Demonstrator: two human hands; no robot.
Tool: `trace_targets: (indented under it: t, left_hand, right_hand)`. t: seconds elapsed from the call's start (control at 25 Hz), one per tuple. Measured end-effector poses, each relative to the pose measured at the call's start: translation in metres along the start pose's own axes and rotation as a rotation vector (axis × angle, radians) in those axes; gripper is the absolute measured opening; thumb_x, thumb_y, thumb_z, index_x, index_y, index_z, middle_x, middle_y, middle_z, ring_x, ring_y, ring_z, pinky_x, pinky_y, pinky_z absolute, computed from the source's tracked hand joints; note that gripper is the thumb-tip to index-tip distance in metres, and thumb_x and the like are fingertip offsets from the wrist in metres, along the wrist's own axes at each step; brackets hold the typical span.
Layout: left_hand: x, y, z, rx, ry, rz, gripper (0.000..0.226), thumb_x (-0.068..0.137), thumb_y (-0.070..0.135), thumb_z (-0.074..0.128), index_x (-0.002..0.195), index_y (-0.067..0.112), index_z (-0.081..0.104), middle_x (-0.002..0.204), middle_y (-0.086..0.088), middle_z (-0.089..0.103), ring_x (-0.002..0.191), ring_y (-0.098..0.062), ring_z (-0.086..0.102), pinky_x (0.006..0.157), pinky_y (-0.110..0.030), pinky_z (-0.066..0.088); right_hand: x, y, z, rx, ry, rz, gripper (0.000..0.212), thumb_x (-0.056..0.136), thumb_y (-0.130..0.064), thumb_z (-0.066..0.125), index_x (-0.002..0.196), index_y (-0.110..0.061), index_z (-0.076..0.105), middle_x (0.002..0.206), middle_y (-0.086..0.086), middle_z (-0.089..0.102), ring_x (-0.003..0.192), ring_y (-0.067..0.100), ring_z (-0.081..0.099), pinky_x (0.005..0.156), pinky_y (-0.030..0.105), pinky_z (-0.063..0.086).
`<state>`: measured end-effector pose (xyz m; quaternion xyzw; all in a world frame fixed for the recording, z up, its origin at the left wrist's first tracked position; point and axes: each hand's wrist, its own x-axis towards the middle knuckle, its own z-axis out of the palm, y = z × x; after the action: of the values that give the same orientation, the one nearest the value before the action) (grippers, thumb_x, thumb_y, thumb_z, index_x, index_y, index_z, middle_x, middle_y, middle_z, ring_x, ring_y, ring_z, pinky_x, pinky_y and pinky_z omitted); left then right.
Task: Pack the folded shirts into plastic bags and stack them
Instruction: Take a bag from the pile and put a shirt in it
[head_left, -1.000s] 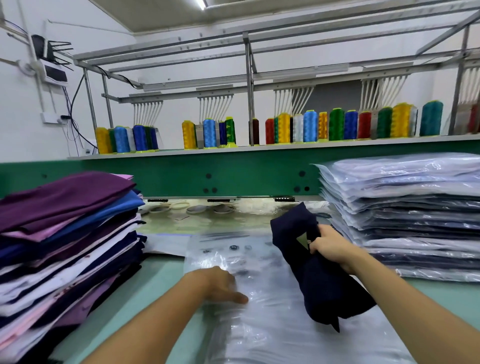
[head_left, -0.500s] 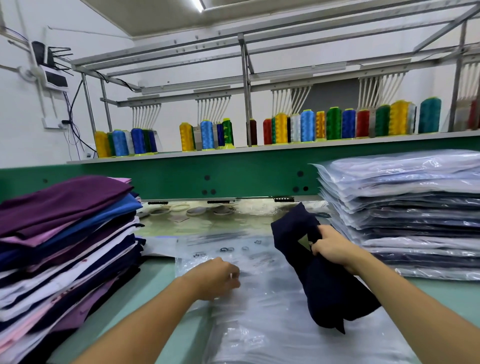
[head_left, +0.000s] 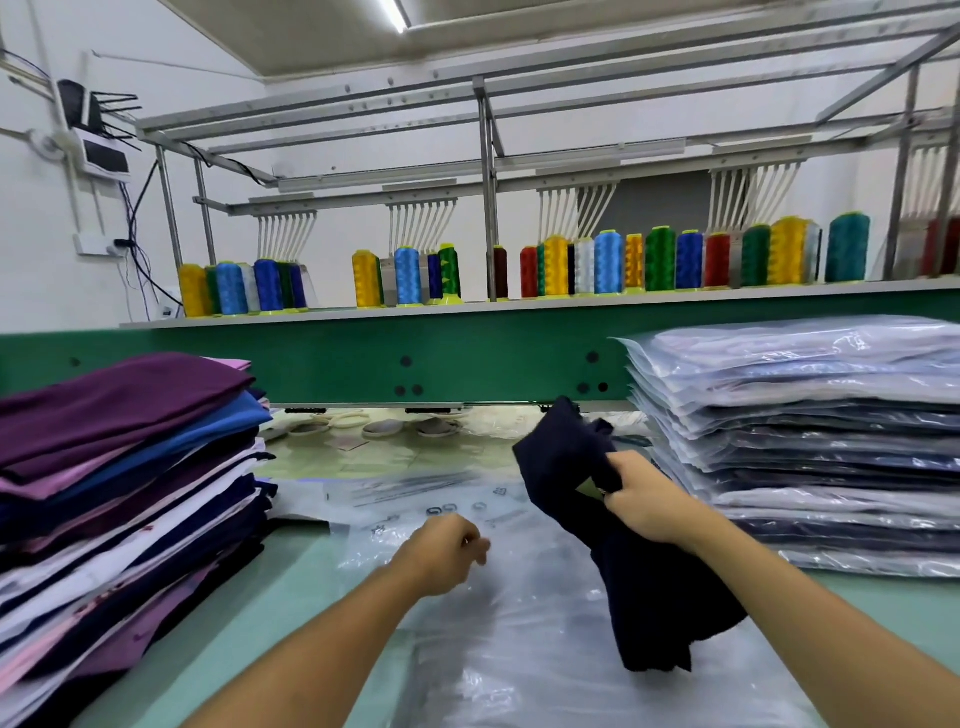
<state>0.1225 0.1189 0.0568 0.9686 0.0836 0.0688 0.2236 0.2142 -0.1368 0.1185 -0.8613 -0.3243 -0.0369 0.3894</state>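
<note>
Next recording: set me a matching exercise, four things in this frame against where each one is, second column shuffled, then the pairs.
1. navy shirt
2. pile of unbagged shirts
3. stack of bagged shirts
4. thread spools

A. on the shelf at the back
B. left side of the table
C. gripped in the right hand
D. right side of the table

Pairs: 1-C, 2-B, 3-D, 4-A

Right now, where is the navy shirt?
The navy shirt hangs from the right hand, right of centre, over the plastic bags, beside the packed stack.
</note>
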Motion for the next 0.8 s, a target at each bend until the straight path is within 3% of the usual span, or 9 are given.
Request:
trace_targets:
  t: [0.12,0.2,0.32,0.4,0.48,0.6,0.72,0.8]
  left_hand:
    - [0.010,0.006,-0.003,-0.137,0.033,-0.053,0.032,0.104,0.028,0.052,0.090,0.008,0.073,0.070,-0.004,0.068,0.057,-0.015,0.057,0.054,-0.024,0.044]
    - [0.016,0.009,-0.004,-0.268,0.057,-0.132,0.027,0.103,0.017,0.051,0.083,0.004,0.066,0.066,-0.007,0.064,0.048,-0.017,0.050,0.045,-0.022,0.039]
    - [0.023,0.009,-0.006,-0.518,0.118,-0.214,0.030,0.099,0.007,0.047,0.070,0.010,0.048,0.063,-0.006,0.045,0.052,-0.022,0.035,0.051,-0.023,0.031]
    - [0.025,0.007,-0.008,-0.516,0.171,-0.148,0.034,0.101,0.016,0.053,0.069,0.009,0.061,0.060,-0.003,0.050,0.049,-0.017,0.040,0.047,-0.021,0.033]
    - [0.025,0.009,-0.012,-0.518,0.201,-0.084,0.026,0.101,0.022,0.057,0.086,0.009,0.074,0.061,-0.003,0.062,0.045,-0.011,0.051,0.044,-0.019,0.038]
    - [0.026,0.022,-0.013,-0.287,0.319,0.021,0.026,0.102,0.029,0.054,0.086,0.018,0.072,0.061,-0.001,0.066,0.051,-0.018,0.058,0.051,-0.031,0.048]
    - [0.025,0.040,-0.009,-0.016,0.422,0.108,0.031,0.102,0.037,0.049,0.078,0.022,0.061,0.066,0.002,0.063,0.066,-0.023,0.059,0.062,-0.039,0.052]
    - [0.023,0.046,-0.005,0.084,0.469,0.155,0.029,0.104,0.039,0.045,0.087,0.023,0.061,0.073,0.002,0.064,0.071,-0.024,0.059,0.063,-0.039,0.051]
  right_hand:
    - [-0.004,-0.002,0.015,-0.084,-0.038,-0.111,0.029,0.075,0.009,0.044,0.071,-0.017,0.056,0.072,-0.001,0.064,0.074,0.024,0.061,0.066,0.037,0.048]
    - [-0.010,0.002,0.026,-0.159,-0.108,-0.159,0.038,0.074,0.005,0.044,0.083,-0.026,0.063,0.082,-0.008,0.069,0.087,0.023,0.066,0.075,0.041,0.052]
    - [-0.016,0.007,0.034,-0.311,-0.194,-0.193,0.088,0.067,0.004,0.034,0.122,-0.061,0.056,0.124,-0.022,0.067,0.116,0.011,0.059,0.088,0.036,0.053]
    - [-0.016,0.011,0.036,-0.356,-0.236,-0.176,0.096,0.066,0.003,0.031,0.131,-0.066,0.046,0.142,-0.020,0.057,0.131,0.013,0.051,0.095,0.035,0.050]
    - [-0.015,0.013,0.038,-0.370,-0.293,-0.138,0.095,0.068,0.002,0.031,0.132,-0.066,0.045,0.147,-0.018,0.052,0.134,0.016,0.048,0.094,0.032,0.048]
    - [-0.006,0.012,0.043,-0.404,-0.370,-0.090,0.090,0.070,0.001,0.030,0.137,-0.055,0.051,0.148,-0.013,0.051,0.132,0.018,0.050,0.088,0.029,0.045]
    - [0.007,0.008,0.045,-0.361,-0.409,-0.016,0.079,0.077,0.004,0.033,0.142,-0.035,0.056,0.149,-0.004,0.052,0.134,0.019,0.050,0.105,0.032,0.045]
    - [0.012,0.007,0.044,-0.318,-0.425,0.036,0.075,0.079,0.007,0.032,0.142,-0.026,0.057,0.148,-0.001,0.054,0.133,0.018,0.051,0.110,0.031,0.043]
